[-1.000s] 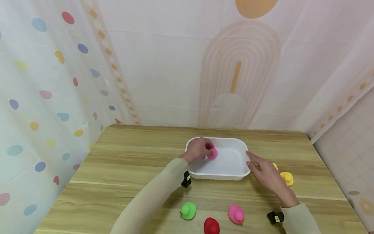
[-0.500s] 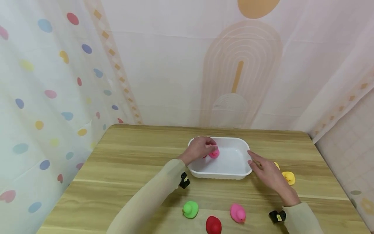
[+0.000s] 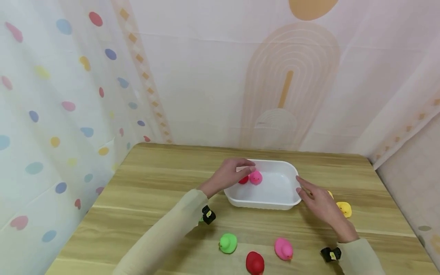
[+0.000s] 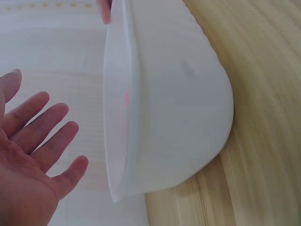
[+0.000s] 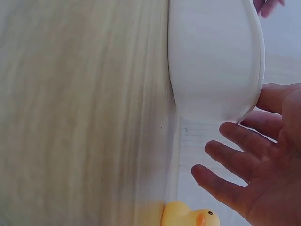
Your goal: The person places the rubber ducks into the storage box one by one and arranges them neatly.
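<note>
A white plastic tub (image 3: 275, 193) stands on the table, holding a pink rubber duck (image 3: 256, 178) and a red rubber duck (image 3: 243, 180) side by side near its left end. Over that end is my left hand (image 3: 231, 173), fingers extended and nothing in them; the left wrist view shows its palm and spread fingers beside the tub wall (image 4: 183, 94). It partly covers the red duck in the head view. My right hand (image 3: 319, 202) rests its thumb and forefinger at the tub's right rim, the other fingers loosely spread in the right wrist view.
In front of the tub sit a green duck (image 3: 228, 243), a red duck (image 3: 255, 262) and a pink duck (image 3: 283, 249). Yellow ducks (image 3: 344, 209) stand beyond my right hand, one partly hidden. A bit of green (image 3: 201, 219) shows by the left wrist camera. Curtains enclose the table.
My left hand has let go of the pink duck, which now sits in the tub, and has drawn back slightly left. The right hand stays at the rim. The head view has shifted a little.
</note>
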